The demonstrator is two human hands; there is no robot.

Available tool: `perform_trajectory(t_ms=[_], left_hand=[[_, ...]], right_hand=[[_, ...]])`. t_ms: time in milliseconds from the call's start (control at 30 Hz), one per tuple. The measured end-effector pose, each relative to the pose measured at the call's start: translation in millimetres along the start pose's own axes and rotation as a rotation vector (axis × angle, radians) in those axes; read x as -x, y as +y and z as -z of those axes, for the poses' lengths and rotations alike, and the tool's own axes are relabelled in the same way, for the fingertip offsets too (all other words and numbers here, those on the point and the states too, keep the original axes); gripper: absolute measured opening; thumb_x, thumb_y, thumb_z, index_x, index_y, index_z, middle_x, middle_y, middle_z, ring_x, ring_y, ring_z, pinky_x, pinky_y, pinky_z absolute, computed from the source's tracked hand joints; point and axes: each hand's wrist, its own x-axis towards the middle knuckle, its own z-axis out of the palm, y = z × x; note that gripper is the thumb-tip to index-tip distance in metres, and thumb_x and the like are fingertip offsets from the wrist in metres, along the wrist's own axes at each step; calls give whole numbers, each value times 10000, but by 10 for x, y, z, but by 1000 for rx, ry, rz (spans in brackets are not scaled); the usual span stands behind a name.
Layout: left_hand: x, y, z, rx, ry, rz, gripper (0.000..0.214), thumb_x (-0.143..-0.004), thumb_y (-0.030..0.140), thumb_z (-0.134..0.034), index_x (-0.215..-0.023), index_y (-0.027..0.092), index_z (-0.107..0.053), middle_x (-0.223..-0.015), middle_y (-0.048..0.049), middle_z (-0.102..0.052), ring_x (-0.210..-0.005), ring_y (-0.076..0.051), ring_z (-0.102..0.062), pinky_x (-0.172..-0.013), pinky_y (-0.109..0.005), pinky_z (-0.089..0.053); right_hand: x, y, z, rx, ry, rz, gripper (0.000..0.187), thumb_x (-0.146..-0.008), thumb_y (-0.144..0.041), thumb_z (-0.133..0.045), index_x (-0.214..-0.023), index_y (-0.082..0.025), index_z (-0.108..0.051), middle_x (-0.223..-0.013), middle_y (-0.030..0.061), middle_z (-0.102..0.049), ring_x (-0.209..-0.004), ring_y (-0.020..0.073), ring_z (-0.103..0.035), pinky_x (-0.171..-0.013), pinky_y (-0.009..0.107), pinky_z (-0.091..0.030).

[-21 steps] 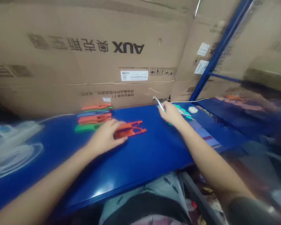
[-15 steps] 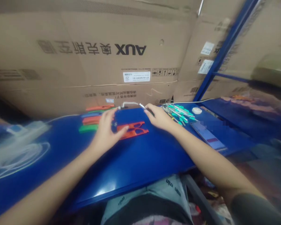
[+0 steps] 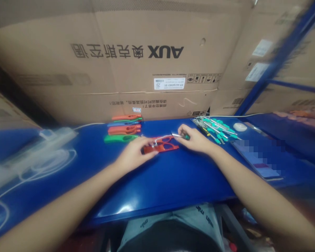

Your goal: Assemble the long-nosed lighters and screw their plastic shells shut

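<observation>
My right hand is closed around a small tool with a silver shaft and dark green end. A thin white bent piece like a short cord runs from the silver tip to the fingertips of my left hand. My left fingers are curled at its end, thumb apart; the exact grip is partly hidden. Below them on the blue table lie flat red plastic pieces with oval openings, partly covered by my left hand. Just behind that hand are orange, blue and green plastic pieces.
Several teal-handled metal tools lie in a pile at right. Near them are a round white object and a phone. A white power strip and cables sit at left. A large cardboard box stands behind the table.
Both hands have moved nearer the table front, bringing the white piece from beside the box to above the red pieces. The view has shifted left.
</observation>
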Motion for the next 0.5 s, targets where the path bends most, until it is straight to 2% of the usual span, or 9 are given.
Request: perform_trajectory(t_ms=[67,133,200,333,500], left_hand=[[25,-12,-17,-26,-22,-8,441,-823,345,-755,-1241,238,-670,-1090,-60,-724,-976,-236,-676,-905,-402,-549],[41,-23,-47,-12,-28,3,580,-858,295,-709,-1410,254,-535,-1061,-43,-712,-903,-195,-677,-851,-361,-569],[49,-37,-79,24,-13,-1,629,-886,255,-663,-1476,246,-445,-1019,-25,-697,-817,-151,-669,-791,-307,-581],[52,-52,-100,18,78,-45,482,-894,251,-655,-1366,200,-568,-947,-20,-702,-791,-137,-674,-776,-271,-587],[47,-5,-45,-28,145,-51,297,-957,315,-601,-1214,198,-691,-1004,-53,-745,-825,-160,-692,-802,-298,-584]], right_hand=[[-1,-12,-18,-18,-15,6,193,-905,-386,-607,-899,-224,-501,-794,-1,-605,-685,147,-535,-645,268,-402],[-1,-30,-45,-36,-37,13,204,-909,-391,-607,-867,-221,-501,-791,-1,-611,-694,149,-541,-652,271,-404],[-1,-45,-66,-52,-64,21,213,-913,-393,-612,-849,-217,-511,-792,0,-626,-702,150,-553,-656,272,-407],[-9,-33,-45,-66,-113,45,211,-923,-388,-613,-831,-204,-568,-819,10,-662,-729,156,-577,-686,282,-419],[-15,16,71,-83,-211,68,249,-937,-407,-599,-844,-190,-677,-835,32,-709,-768,174,-617,-735,302,-449]])
